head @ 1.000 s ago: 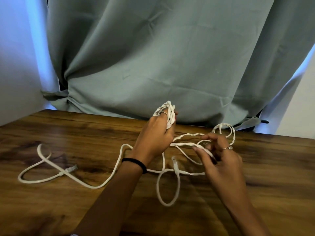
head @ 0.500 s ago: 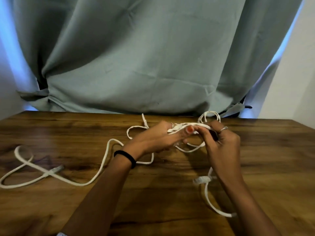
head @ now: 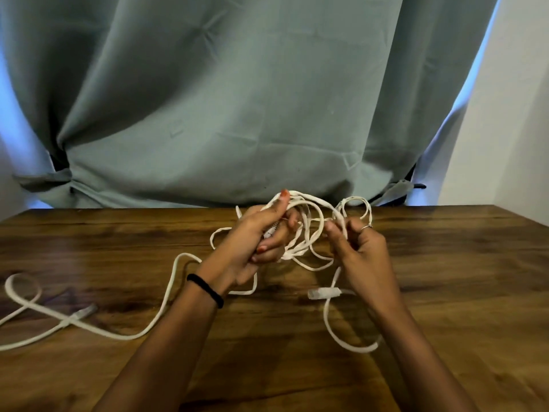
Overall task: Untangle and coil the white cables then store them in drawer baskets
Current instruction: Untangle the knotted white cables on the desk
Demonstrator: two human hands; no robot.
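My hands have parted; left hand (head: 252,242) and right hand (head: 356,245) both grip the tangle (head: 306,233). Pulling harder could tighten it.

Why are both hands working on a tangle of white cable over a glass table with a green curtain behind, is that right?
Not quite: the table is wood, not glass, as the head view shows. Both hands, left hand and right hand, do grip the white cable, with the green curtain behind.

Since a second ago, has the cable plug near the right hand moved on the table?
Yes. The plug has swung toward the right side of the wooden table and now lies close under the right hand's wrist.
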